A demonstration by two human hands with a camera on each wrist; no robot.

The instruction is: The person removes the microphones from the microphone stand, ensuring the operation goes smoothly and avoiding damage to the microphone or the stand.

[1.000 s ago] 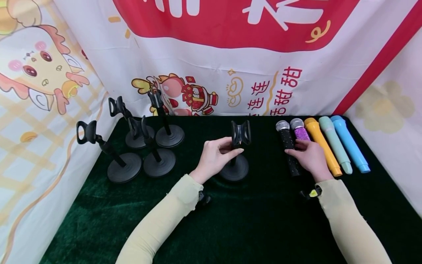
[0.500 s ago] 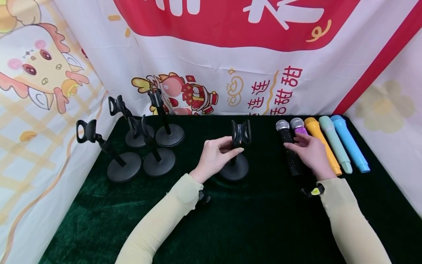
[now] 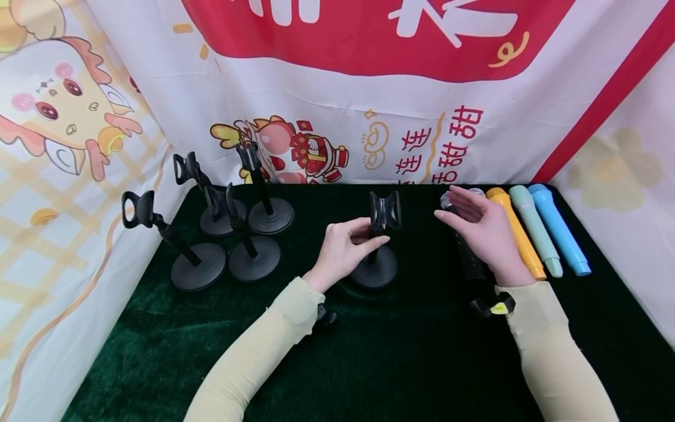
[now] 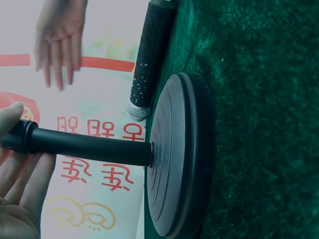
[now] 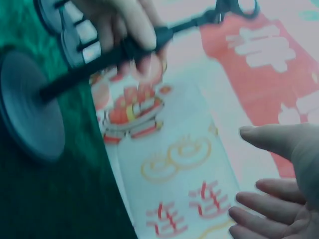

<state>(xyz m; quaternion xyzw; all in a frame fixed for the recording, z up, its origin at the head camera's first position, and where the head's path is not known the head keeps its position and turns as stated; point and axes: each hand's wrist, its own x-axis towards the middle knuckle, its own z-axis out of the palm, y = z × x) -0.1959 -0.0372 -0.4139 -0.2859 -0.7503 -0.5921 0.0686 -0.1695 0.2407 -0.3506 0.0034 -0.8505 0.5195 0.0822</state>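
My left hand grips the pole of a black desktop microphone stand just below its clip. The stand's round base sits flat on the cloth, with the pole upright. To the right, my right hand hovers with fingers extended and thumb apart, holding nothing. Below it lies a black sparkly microphone with a silver head. Beside that one, a purple microphone is almost wholly hidden behind the hand; only part of its silver head shows.
Yellow, mint and blue microphones lie side by side at the right. Several more black stands are grouped at the left. A dark green cloth covers the table, with a printed curtain behind.
My right hand has lifted from the black and purple microphones and shifted away from me and slightly left, its fingers spreading. My left hand and the stand have stayed put.
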